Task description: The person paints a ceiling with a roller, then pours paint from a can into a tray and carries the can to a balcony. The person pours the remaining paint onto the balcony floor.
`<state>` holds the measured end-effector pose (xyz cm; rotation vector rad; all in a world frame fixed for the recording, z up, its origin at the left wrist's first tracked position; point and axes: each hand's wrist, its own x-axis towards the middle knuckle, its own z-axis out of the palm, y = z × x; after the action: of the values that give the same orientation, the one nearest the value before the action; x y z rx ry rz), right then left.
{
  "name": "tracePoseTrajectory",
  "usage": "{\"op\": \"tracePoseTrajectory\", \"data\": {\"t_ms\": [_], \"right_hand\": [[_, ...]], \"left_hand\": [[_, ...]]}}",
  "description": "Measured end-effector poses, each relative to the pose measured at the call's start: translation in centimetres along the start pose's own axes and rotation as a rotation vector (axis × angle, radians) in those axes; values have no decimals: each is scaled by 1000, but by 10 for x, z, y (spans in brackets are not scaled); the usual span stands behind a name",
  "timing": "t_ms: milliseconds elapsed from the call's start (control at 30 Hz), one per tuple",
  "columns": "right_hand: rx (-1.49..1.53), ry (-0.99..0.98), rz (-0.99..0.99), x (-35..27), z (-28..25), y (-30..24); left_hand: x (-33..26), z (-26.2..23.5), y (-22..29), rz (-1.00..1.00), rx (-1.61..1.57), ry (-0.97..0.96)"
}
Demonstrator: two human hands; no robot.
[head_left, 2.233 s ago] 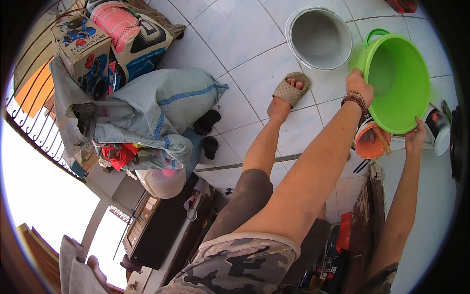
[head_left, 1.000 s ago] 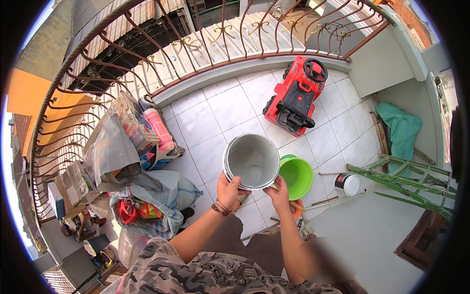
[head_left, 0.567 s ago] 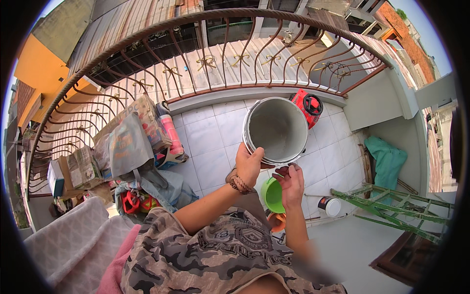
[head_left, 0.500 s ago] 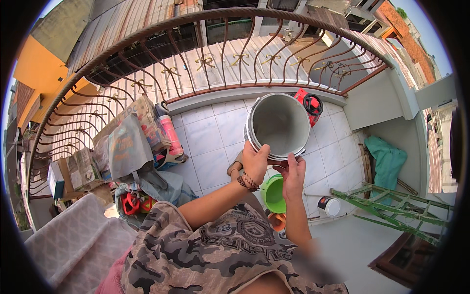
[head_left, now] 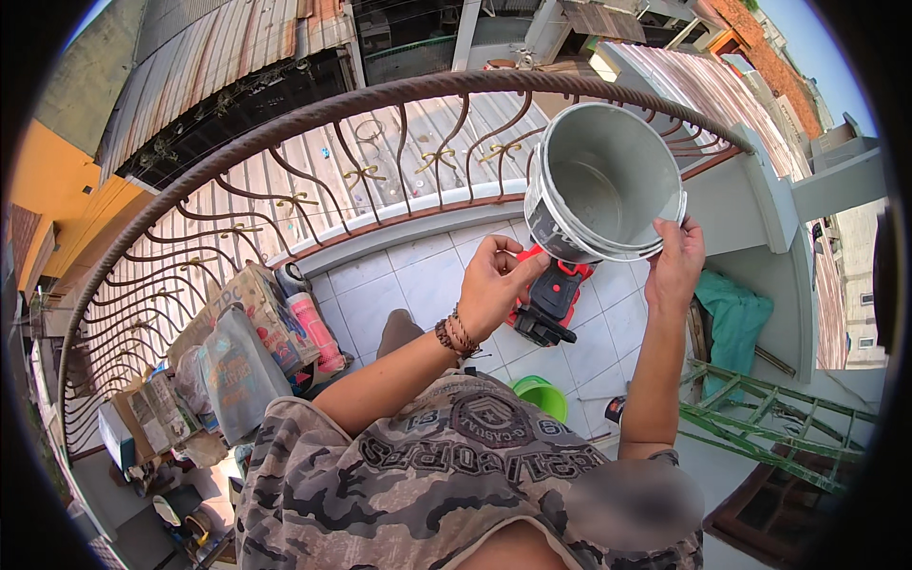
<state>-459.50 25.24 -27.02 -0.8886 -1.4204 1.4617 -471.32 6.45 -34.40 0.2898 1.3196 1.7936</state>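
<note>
A grey-white plastic bucket (head_left: 608,180) is raised in front of me, tilted so its mouth faces me. Its inside is coated with dried grey residue, and dark printing covers part of the outer wall. My right hand (head_left: 674,261) grips the bucket by its rim at the lower right. Beside the bucket's lower left side, my left hand (head_left: 499,280) has bent fingers, with the thumb and forefinger apart and nothing visible between them. Below the bucket, a red and black device (head_left: 551,302) stands on the tiles, its upper part hidden by the bucket.
A curved iron railing (head_left: 332,104) edges the tiled balcony. Bags and a cardboard box (head_left: 256,313) are piled at left. A green pail (head_left: 541,397) sits near my body. At right are a green ladder (head_left: 779,418) and a teal cloth (head_left: 731,313).
The bucket has moved up and to the right and tilted. My left hand has come off its rim; my right hand has moved with it. More of the red and black device shows.
</note>
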Motion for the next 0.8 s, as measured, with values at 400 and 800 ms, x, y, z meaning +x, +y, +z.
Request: {"op": "tracePoseTrajectory", "data": {"t_ms": [400, 800], "right_hand": [[77, -390, -135, 239, 246, -65], [259, -866, 144, 292, 476, 66]], "left_hand": [[242, -155, 204, 301, 71, -36], [381, -300, 254, -107, -164, 222]]}}
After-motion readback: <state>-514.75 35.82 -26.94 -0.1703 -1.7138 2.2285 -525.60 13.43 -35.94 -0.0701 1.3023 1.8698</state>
